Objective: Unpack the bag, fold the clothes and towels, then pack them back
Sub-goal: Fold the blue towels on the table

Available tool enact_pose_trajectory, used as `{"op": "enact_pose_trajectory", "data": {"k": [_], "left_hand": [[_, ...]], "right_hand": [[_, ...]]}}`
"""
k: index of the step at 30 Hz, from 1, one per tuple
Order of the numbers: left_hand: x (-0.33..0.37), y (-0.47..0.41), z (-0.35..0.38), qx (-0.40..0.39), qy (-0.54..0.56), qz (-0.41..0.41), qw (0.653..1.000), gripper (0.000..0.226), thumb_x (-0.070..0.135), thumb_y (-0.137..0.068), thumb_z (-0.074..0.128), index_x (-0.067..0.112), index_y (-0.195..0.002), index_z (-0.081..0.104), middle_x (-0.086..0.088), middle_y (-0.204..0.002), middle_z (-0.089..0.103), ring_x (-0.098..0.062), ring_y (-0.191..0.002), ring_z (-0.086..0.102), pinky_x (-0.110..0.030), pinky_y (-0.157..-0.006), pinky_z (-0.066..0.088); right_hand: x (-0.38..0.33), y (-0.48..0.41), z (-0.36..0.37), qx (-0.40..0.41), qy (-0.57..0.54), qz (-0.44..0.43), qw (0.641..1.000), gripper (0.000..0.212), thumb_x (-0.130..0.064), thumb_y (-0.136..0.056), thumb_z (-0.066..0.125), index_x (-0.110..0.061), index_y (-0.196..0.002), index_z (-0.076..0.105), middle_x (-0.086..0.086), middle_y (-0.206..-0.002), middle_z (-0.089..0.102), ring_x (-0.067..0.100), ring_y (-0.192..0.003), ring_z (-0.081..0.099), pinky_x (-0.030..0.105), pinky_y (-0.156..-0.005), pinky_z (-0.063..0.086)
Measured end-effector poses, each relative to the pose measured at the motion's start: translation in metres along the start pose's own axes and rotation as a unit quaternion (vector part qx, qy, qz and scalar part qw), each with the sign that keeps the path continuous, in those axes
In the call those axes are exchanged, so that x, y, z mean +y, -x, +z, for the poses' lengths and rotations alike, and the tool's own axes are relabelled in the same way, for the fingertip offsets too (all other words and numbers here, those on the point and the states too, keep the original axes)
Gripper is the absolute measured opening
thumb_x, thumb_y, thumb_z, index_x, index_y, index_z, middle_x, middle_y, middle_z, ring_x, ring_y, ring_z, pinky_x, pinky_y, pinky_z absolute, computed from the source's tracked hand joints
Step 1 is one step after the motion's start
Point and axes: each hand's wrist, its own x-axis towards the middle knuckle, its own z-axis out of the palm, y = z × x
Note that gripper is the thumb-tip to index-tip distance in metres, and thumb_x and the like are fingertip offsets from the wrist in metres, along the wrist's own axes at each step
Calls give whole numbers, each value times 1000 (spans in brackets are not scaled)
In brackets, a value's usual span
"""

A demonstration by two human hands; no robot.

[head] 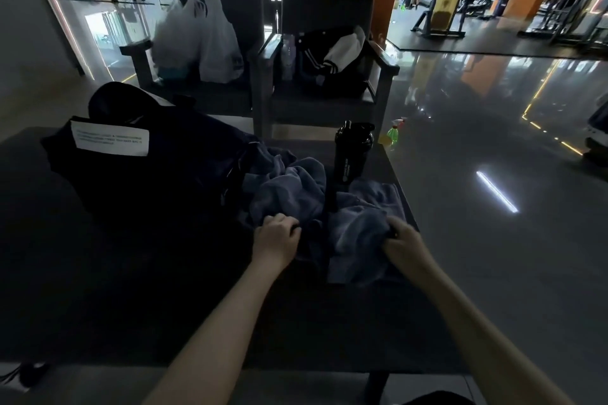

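Gripping crumpled towels [296,187] near the right edge of our table [131,306], left hand [278,233] clenched on one fold, right hand [403,237] clenched on another, bag [148,168] just left, bottle [352,151] upright behind, dark surface stretching toward us.

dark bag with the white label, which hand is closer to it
Left. The left hand grips the grey-blue towels just right of the dark bag. The right hand grips the same pile farther right, beyond the left hand.
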Motion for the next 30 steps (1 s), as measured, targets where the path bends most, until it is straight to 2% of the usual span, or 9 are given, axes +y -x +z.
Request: {"op": "enact_pose_trajectory", "data": {"k": [5,7,10,13,18,23,25,27,30], "left_hand": [[13,12,17,-126,13,7,992,50,29,-92,48,28,-141,37,0,-137,47,-25,-121,42,-41,-99,34],[20,14,19,-94,71,-26,993,43,38,-95,43,29,-136,44,-1,-135,52,-26,-120,44,-41,-100,34],[39,8,14,-91,228,-153,957,45,59,-92,37,28,-107,65,-2,-117,63,-27,-112,51,-46,-101,37],[52,6,9,-115,218,-181,952,27,55,-88,53,31,-87,64,-2,-107,66,-28,-108,56,-45,-98,42],[54,12,-15,19,227,-180,957,22,35,-91,58,17,-98,69,-10,-109,62,-31,-105,56,-42,-89,48],[51,29,-61,27,511,-161,844,15,18,-97,48,11,-88,59,-4,-82,62,-16,-78,58,-23,-63,44],[47,39,-73,-9,517,-154,842,15,15,-97,46,14,-94,61,-4,-87,66,-15,-81,62,-23,-64,46],[43,47,-80,-41,497,-143,855,18,7,-95,46,17,-94,61,-4,-89,67,-16,-84,63,-22,-66,48],[31,61,-82,-89,368,-168,910,18,3,-92,46,10,-95,62,-10,-96,66,-24,-92,61,-27,-74,46]], "right_hand": [[37,36,11,-111,97,78,986,33,6,-75,56,-22,-94,55,-2,-81,60,14,-73,59,21,-55,45],[42,45,12,-133,86,76,984,36,5,-76,58,-26,-93,56,-2,-80,62,11,-72,60,17,-54,45],[46,57,14,-179,74,73,978,35,-2,-76,67,-29,-98,59,-4,-88,66,7,-81,63,17,-64,51],[45,68,16,-249,85,75,962,43,-5,-77,66,-29,-112,59,-9,-99,65,3,-91,61,17,-75,50],[36,73,-5,-313,89,121,938,59,0,-70,46,-35,-112,65,-17,-76,64,-6,-56,56,12,-53,43],[11,73,-17,-336,80,126,930,42,-1,-78,51,-34,-90,74,-9,-78,70,0,-54,55,18,-55,44],[-3,75,-15,-276,69,101,953,33,-3,-82,53,-29,-81,73,2,-84,72,9,-59,59,22,-53,47],[-15,73,-10,-142,34,50,988,28,-1,-85,53,-22,-82,72,6,-82,72,19,-65,65,24,-55,52],[-27,70,0,-22,54,11,998,23,-7,-88,53,-21,-88,72,-1,-82,71,17,-73,65,27,-63,53]]}}
